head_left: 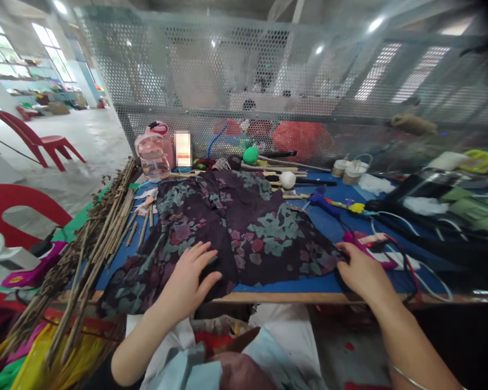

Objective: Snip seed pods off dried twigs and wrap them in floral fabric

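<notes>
A dark floral garment [252, 233], patterned with grey-green leaves and dull red flowers, lies spread over the blue tabletop [321, 284]. Its lower left part hangs past the front edge. My left hand [195, 271] rests on the cloth left of the middle, fingers stretched out. At the right corner of the garment, my right hand [355, 265] pinches the fabric edge between thumb and fingers. Close beyond that hand lies a magenta and white box with cables [374, 249].
Dried stalks [101, 233] are heaped along the left edge. A pink water bottle [154, 151], a green ball [250, 155] and a white ball [288, 180] stand at the back, before a perforated metal screen [211, 81]. Cables and a dark bag [415, 200] occupy the right. Red chairs [40, 141] stand left.
</notes>
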A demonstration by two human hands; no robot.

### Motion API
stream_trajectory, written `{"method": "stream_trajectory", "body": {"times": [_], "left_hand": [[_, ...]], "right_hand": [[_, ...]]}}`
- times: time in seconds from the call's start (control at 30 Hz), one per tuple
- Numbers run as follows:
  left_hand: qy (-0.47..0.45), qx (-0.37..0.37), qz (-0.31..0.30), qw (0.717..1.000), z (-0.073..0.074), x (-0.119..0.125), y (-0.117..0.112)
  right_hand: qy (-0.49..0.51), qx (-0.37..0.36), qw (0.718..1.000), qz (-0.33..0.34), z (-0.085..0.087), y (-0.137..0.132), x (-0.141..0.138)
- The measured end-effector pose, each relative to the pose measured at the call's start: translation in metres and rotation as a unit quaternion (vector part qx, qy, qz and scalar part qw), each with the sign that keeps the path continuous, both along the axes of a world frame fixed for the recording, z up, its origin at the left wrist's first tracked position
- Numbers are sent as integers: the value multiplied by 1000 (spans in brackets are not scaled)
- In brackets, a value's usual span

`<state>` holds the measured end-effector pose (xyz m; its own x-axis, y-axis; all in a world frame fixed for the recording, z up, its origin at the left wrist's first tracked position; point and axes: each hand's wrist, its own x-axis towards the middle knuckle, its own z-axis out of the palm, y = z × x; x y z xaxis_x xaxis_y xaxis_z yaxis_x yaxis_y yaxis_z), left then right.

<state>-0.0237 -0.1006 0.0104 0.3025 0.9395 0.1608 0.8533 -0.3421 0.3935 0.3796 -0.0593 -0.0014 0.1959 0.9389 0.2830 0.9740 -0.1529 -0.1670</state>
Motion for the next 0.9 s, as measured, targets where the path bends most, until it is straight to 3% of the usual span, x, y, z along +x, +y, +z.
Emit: {"method": "stream_trajectory", "body": {"times": [0.13,0.3,0.43,0.5,0.57,0.67,0.9], "left_hand": [[55,18,-15,998,-13,12,-3],[80,39,-15,996,-18,10,-4],[90,41,-13,995,-17,9,-4],[89,43,-11,995,-17,10,-5],[86,46,-13,995,-18,10,-5],[82,51,-14,995,-19,10,-5],[73,55,-18,996,-22,9,-4]], "right_hand": [[-12,-33,999,10,3,7,-10],[92,39,995,-4,26,26,-41],[209,107,971,44,42,35,-53],[159,87,983,28,40,34,-45],[75,5,997,8,31,31,-33],[8,-95,995,36,16,24,-23],[20,-77,997,14,9,15,-29]]}}
